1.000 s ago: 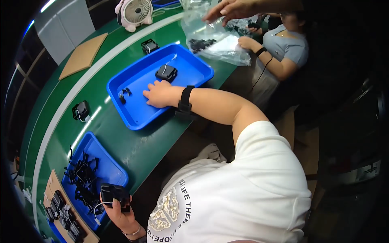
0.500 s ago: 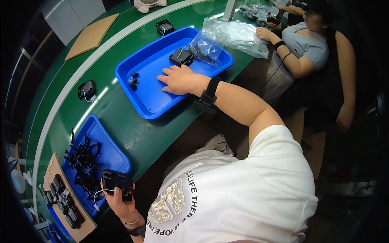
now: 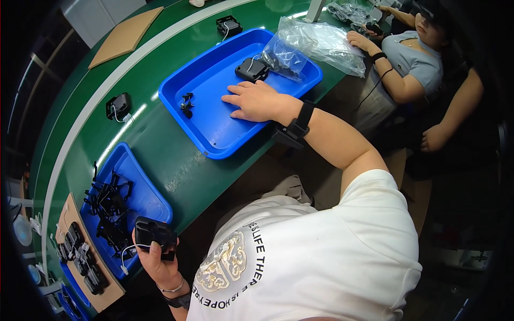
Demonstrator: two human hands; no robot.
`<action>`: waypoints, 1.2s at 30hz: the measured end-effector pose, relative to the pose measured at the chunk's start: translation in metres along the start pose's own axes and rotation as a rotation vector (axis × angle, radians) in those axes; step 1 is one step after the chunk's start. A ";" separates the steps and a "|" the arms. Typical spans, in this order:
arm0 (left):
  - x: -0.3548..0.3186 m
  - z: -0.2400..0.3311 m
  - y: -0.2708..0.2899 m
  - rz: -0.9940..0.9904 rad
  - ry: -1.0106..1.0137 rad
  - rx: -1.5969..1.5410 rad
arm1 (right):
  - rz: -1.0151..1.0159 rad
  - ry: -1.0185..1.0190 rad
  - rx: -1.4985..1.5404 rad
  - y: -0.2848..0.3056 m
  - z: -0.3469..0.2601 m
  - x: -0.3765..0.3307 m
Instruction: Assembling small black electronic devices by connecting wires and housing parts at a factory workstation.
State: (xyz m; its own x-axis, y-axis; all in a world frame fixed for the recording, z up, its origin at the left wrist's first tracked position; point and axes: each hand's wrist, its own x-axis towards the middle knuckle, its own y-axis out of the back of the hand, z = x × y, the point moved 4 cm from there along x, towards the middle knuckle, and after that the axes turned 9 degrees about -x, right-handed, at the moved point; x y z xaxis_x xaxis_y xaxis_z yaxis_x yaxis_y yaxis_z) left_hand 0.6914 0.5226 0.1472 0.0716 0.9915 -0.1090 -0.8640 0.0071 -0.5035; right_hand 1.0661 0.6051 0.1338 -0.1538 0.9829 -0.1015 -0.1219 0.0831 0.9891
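My left hand [image 3: 157,266], at the lower left, is wrapped around a black plastic box-shaped device [image 3: 153,233] with a white cable hanging from it. My right hand [image 3: 258,101] reaches over the large blue tray [image 3: 184,129]. Its fingers are spread and hold nothing; whether they touch the tray floor I cannot tell. Just beyond those fingers, a second black device [image 3: 252,69] with a white wire lies in the tray. Several small black parts [image 3: 186,105] rest toward the tray's left side. A clear plastic bag [image 3: 286,56] with dark pieces in it lies over the tray's right end.
A smaller blue tray [image 3: 151,199] holds black brackets [image 3: 110,208]. Beside it, several black devices [image 3: 85,262] lie on a brown board [image 3: 111,296]. Single devices sit on the green bench [image 3: 179,179]. At right, a co-worker [image 3: 404,64] sits by more clear bags [image 3: 326,45].
The view has shifted slightly. My right hand appears a little farther right, and the large tray seems slightly nearer to me. My left hand keeps its hold on the black device.
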 end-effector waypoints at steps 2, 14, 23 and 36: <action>0.002 0.002 0.001 0.009 -0.005 0.004 | 0.012 0.014 0.001 0.006 -0.002 0.001; 0.002 0.003 -0.017 -0.029 0.017 0.019 | -0.015 0.299 0.048 0.044 -0.060 0.085; -0.008 0.003 -0.011 0.005 0.027 0.016 | 0.061 0.267 0.150 0.021 -0.049 0.086; -0.004 0.002 -0.012 -0.023 0.047 0.025 | 0.126 0.193 0.349 0.018 -0.039 0.041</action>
State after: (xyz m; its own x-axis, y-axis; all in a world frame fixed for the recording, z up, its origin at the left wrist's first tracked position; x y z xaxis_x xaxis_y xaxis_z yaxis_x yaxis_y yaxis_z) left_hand 0.7003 0.5186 0.1553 0.1141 0.9838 -0.1383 -0.8738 0.0332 -0.4852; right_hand 1.0194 0.6405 0.1437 -0.3311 0.9429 0.0371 0.2439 0.0476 0.9686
